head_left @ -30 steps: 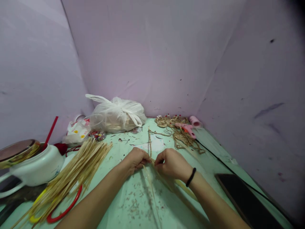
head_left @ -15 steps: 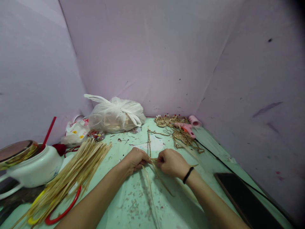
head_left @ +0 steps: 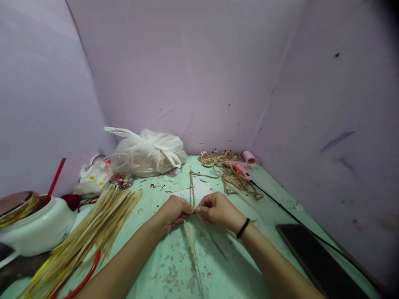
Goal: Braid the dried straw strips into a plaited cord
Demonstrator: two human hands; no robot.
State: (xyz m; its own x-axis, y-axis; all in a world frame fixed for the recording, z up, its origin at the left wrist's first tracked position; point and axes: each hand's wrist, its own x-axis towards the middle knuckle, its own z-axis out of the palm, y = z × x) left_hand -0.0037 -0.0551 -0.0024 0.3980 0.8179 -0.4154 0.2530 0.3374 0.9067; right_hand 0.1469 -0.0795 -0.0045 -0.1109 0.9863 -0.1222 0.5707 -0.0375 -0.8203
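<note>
A thin braided straw cord [head_left: 192, 189] runs away from me and bends right near its far end. My left hand [head_left: 175, 211] is closed, pinching the near end of this braid between thumb and fingers. Close against it, my right hand [head_left: 220, 211] is closed too, its thumb and forefinger pinched at the same spot on the straw. From under the hands, loose straw strands [head_left: 193, 253] trail toward me, and another strand [head_left: 215, 241] slants right. The exact crossing of the strands is hidden by my fingers.
Left are a bundle of dry straw [head_left: 93, 232], a white enamel pot [head_left: 46, 226] and a red handle [head_left: 90, 276]. Behind sits a white plastic bag [head_left: 149, 153]. Right are coiled braid [head_left: 235, 182], a pink glue gun [head_left: 238, 168], a pink spool [head_left: 249, 158] and a dark phone-like slab [head_left: 318, 261].
My right hand has moved slightly left, its fingertips now meeting my left hand at the braid's end. The whole view has shifted a little.
</note>
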